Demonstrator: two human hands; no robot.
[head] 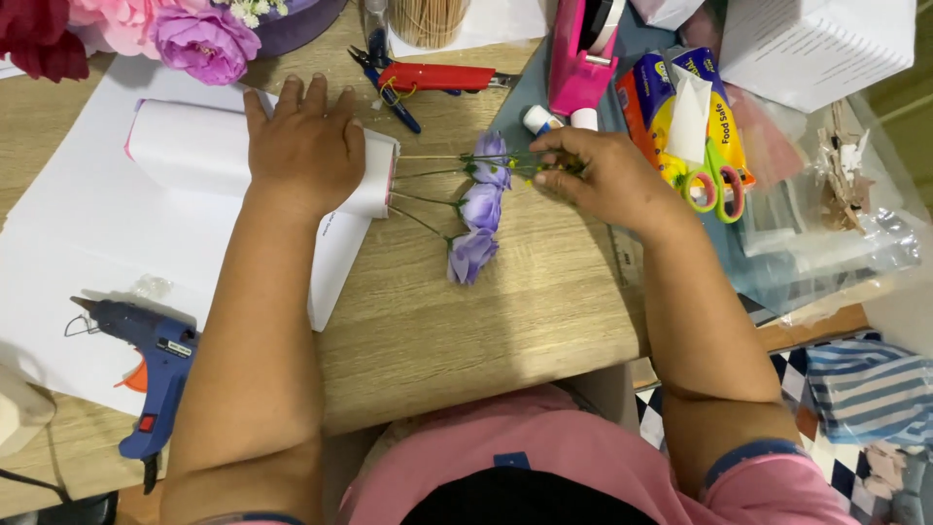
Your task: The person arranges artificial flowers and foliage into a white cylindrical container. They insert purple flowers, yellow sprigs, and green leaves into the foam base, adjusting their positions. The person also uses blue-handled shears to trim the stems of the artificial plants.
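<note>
Left hand (306,146): upper centre-left of frame, palm down, fingers spread flat on the paper roll (209,156), pressing it to the table (466,321).
Right hand (607,175): upper centre-right, fingertips closed in a pinch on thin green stems and leaves at the flower heads' far side.
Flowers (481,209): three small purple artificial blooms, centre of frame, lying on the table between the two hands; wire stems run left into the open end of the roll.
Roll: white paper, pink showing at both ends, lying on a white sheet (87,262).
Handling, flowers: judged very light; petals soft and easily crushed; stems thin, likely bendable. Best held at the stems just behind the heads, not on the petals.
Handling, roll: judged light, hollow, apt to unroll or flatten; wants a broad flat palm.
Nearby, lower left: blue glue gun (155,365) on the sheet.
Nearby, top: red-handled tool (437,76), pink tape dispenser (581,58).
Nearby, right: green-and-pink scissors (714,185) just beside the right hand.
Nearby, upper left: pink and purple bouquet (175,34).
</note>
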